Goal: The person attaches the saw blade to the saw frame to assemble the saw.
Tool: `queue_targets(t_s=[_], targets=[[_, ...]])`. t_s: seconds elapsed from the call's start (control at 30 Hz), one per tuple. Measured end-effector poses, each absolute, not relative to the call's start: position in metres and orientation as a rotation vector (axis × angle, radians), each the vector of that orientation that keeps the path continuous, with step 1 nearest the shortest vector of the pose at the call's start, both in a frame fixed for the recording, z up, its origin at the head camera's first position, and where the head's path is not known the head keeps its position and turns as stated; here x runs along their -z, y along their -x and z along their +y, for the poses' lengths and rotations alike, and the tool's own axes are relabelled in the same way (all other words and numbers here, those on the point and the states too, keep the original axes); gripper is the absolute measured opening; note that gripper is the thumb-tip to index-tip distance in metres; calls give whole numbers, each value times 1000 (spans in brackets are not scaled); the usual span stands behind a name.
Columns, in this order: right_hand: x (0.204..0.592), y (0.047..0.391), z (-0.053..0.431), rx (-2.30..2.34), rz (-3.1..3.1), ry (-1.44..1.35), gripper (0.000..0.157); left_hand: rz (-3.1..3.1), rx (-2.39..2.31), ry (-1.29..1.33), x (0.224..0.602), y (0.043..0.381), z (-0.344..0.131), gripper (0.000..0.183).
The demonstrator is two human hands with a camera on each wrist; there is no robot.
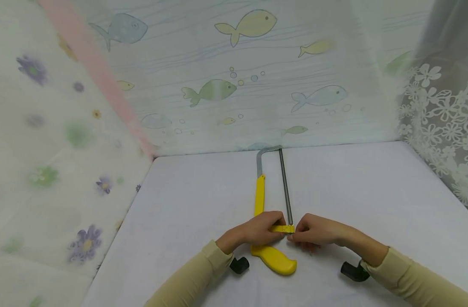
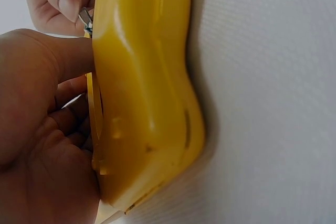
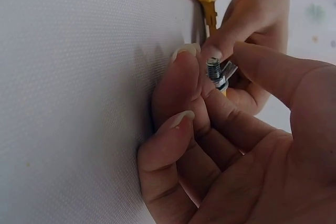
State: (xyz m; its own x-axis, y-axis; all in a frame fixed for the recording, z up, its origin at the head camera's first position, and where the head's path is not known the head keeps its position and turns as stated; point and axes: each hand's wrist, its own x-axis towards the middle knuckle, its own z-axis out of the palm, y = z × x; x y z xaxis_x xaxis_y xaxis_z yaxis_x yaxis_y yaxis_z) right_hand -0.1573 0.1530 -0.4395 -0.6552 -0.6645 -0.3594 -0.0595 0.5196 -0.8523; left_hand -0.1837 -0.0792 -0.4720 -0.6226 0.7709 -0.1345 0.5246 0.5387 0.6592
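A hacksaw with a yellow handle and grey frame lies on the white table, its blade pointing away from me. My left hand grips the yellow front part of the handle, fingers curled round the guard. Just right of it, my right hand pinches a small metal wing nut between thumb and forefinger. This nut sits on a threaded bolt at the near end of the blade. The right hand's other fingers curl loosely close to the table. In the left wrist view the yellow handle hides part of the left hand.
White cloth covers the table. Behind it hangs a curtain printed with fish, and a flowered curtain borders the left. White lace hangs at the right. Black wrist devices show below both wrists.
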Motion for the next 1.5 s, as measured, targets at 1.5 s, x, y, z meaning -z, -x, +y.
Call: queue_targets(t_s=[1.5], targets=[[449, 162, 166, 1166, 2018, 670, 19, 2382, -819, -1048, 469, 182, -78, 13]])
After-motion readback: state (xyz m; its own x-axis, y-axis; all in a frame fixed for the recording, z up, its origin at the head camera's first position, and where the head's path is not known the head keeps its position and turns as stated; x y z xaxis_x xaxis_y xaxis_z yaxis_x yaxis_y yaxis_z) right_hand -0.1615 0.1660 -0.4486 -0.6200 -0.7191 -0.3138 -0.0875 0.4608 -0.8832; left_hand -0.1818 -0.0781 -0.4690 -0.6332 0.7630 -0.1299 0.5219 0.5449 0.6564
